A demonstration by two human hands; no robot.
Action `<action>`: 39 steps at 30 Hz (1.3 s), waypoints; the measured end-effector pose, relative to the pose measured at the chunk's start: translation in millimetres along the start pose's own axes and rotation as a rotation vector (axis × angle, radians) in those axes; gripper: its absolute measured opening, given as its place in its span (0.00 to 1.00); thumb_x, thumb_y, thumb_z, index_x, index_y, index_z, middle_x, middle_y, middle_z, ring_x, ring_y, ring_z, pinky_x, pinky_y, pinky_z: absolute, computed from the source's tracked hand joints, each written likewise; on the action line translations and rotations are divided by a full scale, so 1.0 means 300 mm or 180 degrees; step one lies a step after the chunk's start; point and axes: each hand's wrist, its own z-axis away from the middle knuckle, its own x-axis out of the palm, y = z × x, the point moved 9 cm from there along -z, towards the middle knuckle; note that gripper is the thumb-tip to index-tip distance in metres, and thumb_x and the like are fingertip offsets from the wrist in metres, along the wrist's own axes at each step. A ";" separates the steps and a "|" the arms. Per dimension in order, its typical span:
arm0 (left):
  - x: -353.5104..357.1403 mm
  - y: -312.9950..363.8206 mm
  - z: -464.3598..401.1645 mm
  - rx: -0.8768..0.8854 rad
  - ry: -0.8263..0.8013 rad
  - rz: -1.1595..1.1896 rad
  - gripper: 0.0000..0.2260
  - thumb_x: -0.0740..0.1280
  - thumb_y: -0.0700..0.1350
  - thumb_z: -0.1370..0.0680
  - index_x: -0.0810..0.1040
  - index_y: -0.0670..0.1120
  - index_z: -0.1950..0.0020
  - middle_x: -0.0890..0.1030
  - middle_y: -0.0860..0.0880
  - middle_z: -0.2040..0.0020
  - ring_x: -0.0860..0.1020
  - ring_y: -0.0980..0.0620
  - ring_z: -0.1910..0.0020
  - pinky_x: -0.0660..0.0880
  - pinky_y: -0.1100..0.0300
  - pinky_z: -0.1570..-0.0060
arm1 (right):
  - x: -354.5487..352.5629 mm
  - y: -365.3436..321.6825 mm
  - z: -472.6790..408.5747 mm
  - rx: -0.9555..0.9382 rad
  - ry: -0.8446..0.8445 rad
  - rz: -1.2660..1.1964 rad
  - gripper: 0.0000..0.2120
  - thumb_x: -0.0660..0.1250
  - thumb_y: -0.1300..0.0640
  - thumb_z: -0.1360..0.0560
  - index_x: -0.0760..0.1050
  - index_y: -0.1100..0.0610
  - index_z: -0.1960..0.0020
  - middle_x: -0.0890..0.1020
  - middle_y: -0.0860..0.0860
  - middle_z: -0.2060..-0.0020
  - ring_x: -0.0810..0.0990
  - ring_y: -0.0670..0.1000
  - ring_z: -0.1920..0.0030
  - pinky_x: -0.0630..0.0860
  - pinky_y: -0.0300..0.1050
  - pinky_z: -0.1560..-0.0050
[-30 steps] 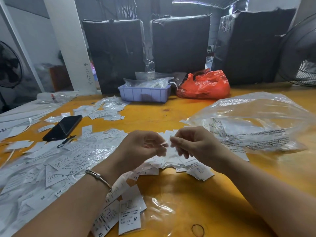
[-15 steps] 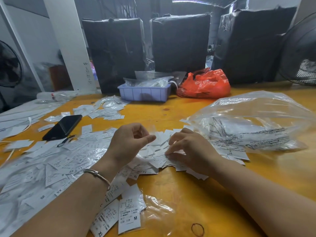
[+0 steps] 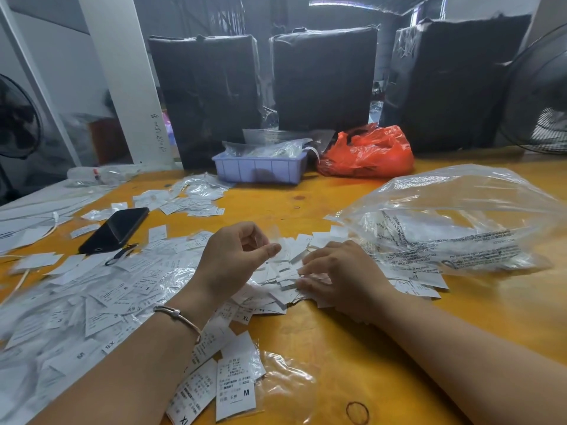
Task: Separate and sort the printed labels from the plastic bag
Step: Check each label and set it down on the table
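Right hand (image 3: 340, 279) fingers lie curled on the loose label pile (image 3: 285, 271), apparently picking one out; whether they pinch any is unclear. Left hand (image 3: 236, 256) hovers loosely curled, seemingly holding nothing. The plastic bag (image 3: 460, 219) lies open just beside, feeding the pile.

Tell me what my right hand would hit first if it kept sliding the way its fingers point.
Probably the left hand. The right hand rests on the loose pile of labels with fingers aimed leftward, and the left hand hovers just beyond; depth between them is unclear.
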 end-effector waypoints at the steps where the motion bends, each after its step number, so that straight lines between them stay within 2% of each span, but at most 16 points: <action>1: -0.001 -0.002 0.001 -0.0003 0.0000 0.0007 0.09 0.75 0.45 0.28 0.78 0.44 0.63 0.83 0.47 0.65 0.80 0.54 0.65 0.73 0.71 0.68 | -0.003 -0.006 0.003 -0.0024 0.0059 -0.0033 0.13 0.67 0.43 0.26 0.84 0.50 0.51 0.84 0.46 0.48 0.78 0.50 0.48 0.65 0.43 0.49; 4: 0.003 0.000 0.004 0.0015 -0.0052 -0.0046 0.09 0.75 0.46 0.28 0.78 0.45 0.63 0.83 0.48 0.65 0.80 0.54 0.65 0.73 0.69 0.68 | -0.014 -0.020 0.014 -0.0098 0.0178 -0.0148 0.10 0.67 0.49 0.25 0.84 0.53 0.55 0.85 0.48 0.54 0.81 0.53 0.54 0.71 0.45 0.52; 8: 0.007 0.001 0.008 -0.0001 -0.0098 -0.0047 0.09 0.75 0.46 0.28 0.78 0.45 0.62 0.83 0.48 0.65 0.81 0.49 0.63 0.77 0.58 0.61 | -0.029 -0.038 0.024 -0.0181 0.0254 -0.0066 0.05 0.69 0.55 0.26 0.83 0.55 0.57 0.85 0.50 0.57 0.81 0.56 0.58 0.71 0.44 0.58; 10: 0.005 0.001 0.007 -0.0015 -0.0098 -0.0029 0.09 0.75 0.46 0.28 0.78 0.44 0.62 0.83 0.47 0.65 0.81 0.48 0.63 0.77 0.54 0.60 | -0.035 -0.046 0.026 -0.0159 0.0201 -0.0134 0.06 0.71 0.52 0.27 0.84 0.54 0.56 0.85 0.48 0.57 0.81 0.53 0.58 0.72 0.43 0.58; 12: 0.002 0.000 0.007 -0.0013 -0.0093 -0.0046 0.09 0.75 0.47 0.28 0.78 0.45 0.62 0.83 0.48 0.65 0.81 0.48 0.63 0.77 0.54 0.60 | -0.034 -0.048 0.023 -0.0105 0.0080 -0.0171 0.12 0.72 0.44 0.30 0.84 0.51 0.55 0.84 0.46 0.56 0.80 0.50 0.56 0.72 0.42 0.57; 14: 0.001 0.002 0.008 -0.0009 -0.0085 -0.0067 0.09 0.75 0.47 0.28 0.78 0.45 0.62 0.83 0.48 0.65 0.81 0.49 0.63 0.77 0.54 0.60 | -0.036 -0.049 0.019 -0.0079 0.0055 -0.0156 0.14 0.72 0.40 0.32 0.84 0.51 0.55 0.84 0.46 0.56 0.80 0.49 0.57 0.73 0.42 0.57; 18: 0.005 0.009 0.008 0.0009 -0.0094 -0.0120 0.09 0.75 0.47 0.28 0.78 0.46 0.64 0.83 0.47 0.65 0.80 0.46 0.62 0.77 0.52 0.60 | -0.045 -0.065 0.021 -0.0174 0.0164 -0.0037 0.09 0.70 0.46 0.27 0.85 0.51 0.56 0.85 0.48 0.60 0.81 0.53 0.60 0.74 0.43 0.59; 22: 0.003 0.014 0.012 0.0030 -0.0102 -0.0146 0.09 0.75 0.48 0.28 0.78 0.47 0.64 0.83 0.49 0.65 0.80 0.48 0.63 0.76 0.55 0.62 | -0.044 -0.082 0.021 -0.0329 0.0187 0.0238 0.11 0.66 0.48 0.25 0.84 0.52 0.58 0.85 0.49 0.62 0.82 0.54 0.63 0.76 0.46 0.61; 25: 0.006 0.017 0.013 0.0015 -0.0123 -0.0172 0.08 0.74 0.48 0.28 0.78 0.47 0.63 0.83 0.49 0.65 0.80 0.48 0.63 0.76 0.55 0.61 | -0.048 -0.093 0.023 -0.0421 0.0175 0.0343 0.10 0.66 0.47 0.26 0.84 0.49 0.58 0.85 0.47 0.62 0.82 0.51 0.62 0.74 0.47 0.54; 27: 0.007 0.018 0.012 0.0010 -0.0143 -0.0191 0.08 0.74 0.48 0.27 0.79 0.47 0.62 0.83 0.48 0.65 0.80 0.48 0.62 0.77 0.54 0.60 | -0.051 -0.087 0.024 -0.0339 0.0111 0.0263 0.10 0.65 0.44 0.25 0.83 0.45 0.54 0.85 0.45 0.57 0.82 0.48 0.57 0.69 0.49 0.44; 29: 0.009 0.021 0.014 0.0023 -0.0163 -0.0170 0.06 0.74 0.46 0.27 0.80 0.47 0.62 0.83 0.49 0.65 0.81 0.49 0.62 0.77 0.54 0.60 | -0.061 -0.084 0.026 -0.0318 0.0176 0.0147 0.07 0.68 0.44 0.26 0.83 0.42 0.53 0.85 0.44 0.53 0.82 0.46 0.54 0.66 0.51 0.41; 31: 0.013 0.022 0.014 0.0037 -0.0180 -0.0167 0.04 0.74 0.44 0.27 0.81 0.47 0.61 0.84 0.51 0.64 0.81 0.54 0.62 0.77 0.56 0.59 | -0.073 -0.086 0.025 -0.0313 0.0290 0.0044 0.04 0.70 0.46 0.29 0.84 0.42 0.56 0.84 0.44 0.51 0.81 0.47 0.54 0.67 0.51 0.45; 33: 0.016 0.018 0.014 0.0030 -0.0179 -0.0177 0.04 0.73 0.43 0.26 0.82 0.48 0.61 0.84 0.53 0.64 0.81 0.58 0.63 0.76 0.58 0.60 | -0.084 -0.074 0.024 -0.0247 0.0377 -0.0194 0.04 0.72 0.47 0.30 0.84 0.43 0.56 0.82 0.45 0.51 0.77 0.48 0.52 0.66 0.46 0.51; 35: 0.017 0.016 0.015 0.0030 -0.0170 -0.0139 0.05 0.71 0.43 0.25 0.82 0.48 0.61 0.84 0.54 0.63 0.81 0.59 0.62 0.76 0.59 0.59 | -0.095 -0.055 0.025 -0.0173 0.0467 -0.0527 0.04 0.74 0.50 0.31 0.85 0.44 0.57 0.78 0.46 0.55 0.73 0.46 0.54 0.66 0.41 0.56; 37: 0.021 0.017 0.013 0.0023 -0.0197 -0.0017 0.05 0.69 0.44 0.23 0.81 0.47 0.59 0.84 0.54 0.62 0.82 0.58 0.61 0.77 0.57 0.58 | -0.119 -0.030 0.032 -0.0063 0.0643 -0.0873 0.03 0.75 0.53 0.31 0.86 0.47 0.57 0.75 0.44 0.64 0.71 0.43 0.61 0.68 0.40 0.63; 39: 0.025 0.012 0.012 -0.0047 -0.0241 0.0201 0.05 0.67 0.43 0.22 0.79 0.43 0.56 0.85 0.52 0.61 0.83 0.56 0.62 0.78 0.57 0.60 | -0.150 0.009 0.043 0.0123 0.0910 -0.1346 0.03 0.74 0.56 0.30 0.85 0.52 0.56 0.74 0.40 0.73 0.70 0.40 0.73 0.67 0.38 0.70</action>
